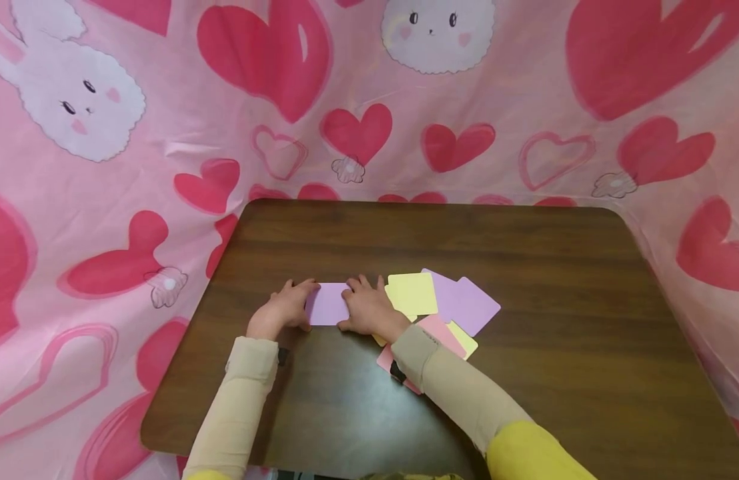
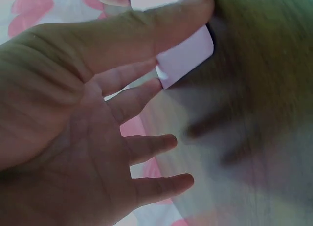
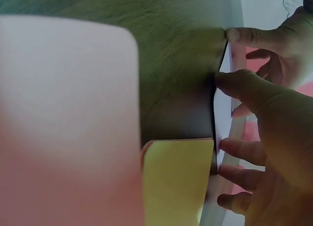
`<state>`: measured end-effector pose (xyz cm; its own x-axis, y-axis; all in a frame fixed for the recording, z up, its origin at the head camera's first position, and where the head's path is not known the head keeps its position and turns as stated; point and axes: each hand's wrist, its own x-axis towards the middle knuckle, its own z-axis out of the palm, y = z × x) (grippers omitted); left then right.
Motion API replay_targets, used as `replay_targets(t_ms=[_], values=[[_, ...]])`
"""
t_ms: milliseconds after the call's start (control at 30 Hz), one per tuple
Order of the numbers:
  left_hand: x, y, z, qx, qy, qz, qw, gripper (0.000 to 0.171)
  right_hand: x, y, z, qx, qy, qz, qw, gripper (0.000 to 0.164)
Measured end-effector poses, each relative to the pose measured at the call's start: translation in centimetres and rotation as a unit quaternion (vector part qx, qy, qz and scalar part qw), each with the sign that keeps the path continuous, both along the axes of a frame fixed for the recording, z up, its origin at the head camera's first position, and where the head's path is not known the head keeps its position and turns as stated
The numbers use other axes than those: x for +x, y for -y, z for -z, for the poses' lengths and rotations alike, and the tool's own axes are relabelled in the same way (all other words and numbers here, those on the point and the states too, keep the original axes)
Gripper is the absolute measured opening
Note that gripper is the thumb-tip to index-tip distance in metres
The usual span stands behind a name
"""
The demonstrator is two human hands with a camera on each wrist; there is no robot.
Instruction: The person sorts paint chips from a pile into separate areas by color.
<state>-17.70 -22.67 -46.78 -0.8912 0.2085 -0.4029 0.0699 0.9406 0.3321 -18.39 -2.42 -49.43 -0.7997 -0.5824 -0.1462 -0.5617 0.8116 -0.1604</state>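
Observation:
Both hands hold a light purple card (image 1: pixel 328 305) by its two ends at the left middle of the wooden table. My left hand (image 1: pixel 285 305) pinches the card's left end, with the thumb on the near edge and the fingertips at the far one. At the right end my right hand (image 1: pixel 368 308) grips in the same way. The left wrist view has the thumb crossing over the card (image 2: pixel 188 55), two fingertips at its edge and the other fingers spread free. In the right wrist view the card (image 3: pixel 224 106) is seen nearly edge-on between thumb and fingers.
Loose cards lie overlapping just right of my right hand: yellow cards (image 1: pixel 414 293), purple cards (image 1: pixel 474 308) and pink cards (image 1: pixel 443 332). My right forearm passes over part of them. A pink cloth with hearts and rabbits hangs behind the dark wooden table (image 1: pixel 555 267).

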Motion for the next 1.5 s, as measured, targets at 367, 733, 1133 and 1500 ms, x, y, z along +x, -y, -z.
replay_targets(t_ms=[367,733,1133,1500], values=[[0.1,-1.1,-0.2,-0.007,-0.012,0.007,0.9999,0.081,0.2,-0.7,0.1,-0.01,0.002,0.006,1.0,0.07],[1.0,-1.5,-0.5,0.0,-0.007,-0.006,1.0,0.084,0.9,-0.6,0.2,-0.012,-0.007,-0.011,1.0,0.075],[1.3,-2.7,-1.2,0.003,-0.045,0.002,0.999,0.085,1.4,-2.3,-0.4,-0.033,-0.006,-0.013,0.999,0.08],[2.3,-6.3,-2.7,0.028,-0.104,0.042,0.9933,0.066,1.7,-9.4,-3.1,-0.124,0.015,0.004,0.992,0.062]])
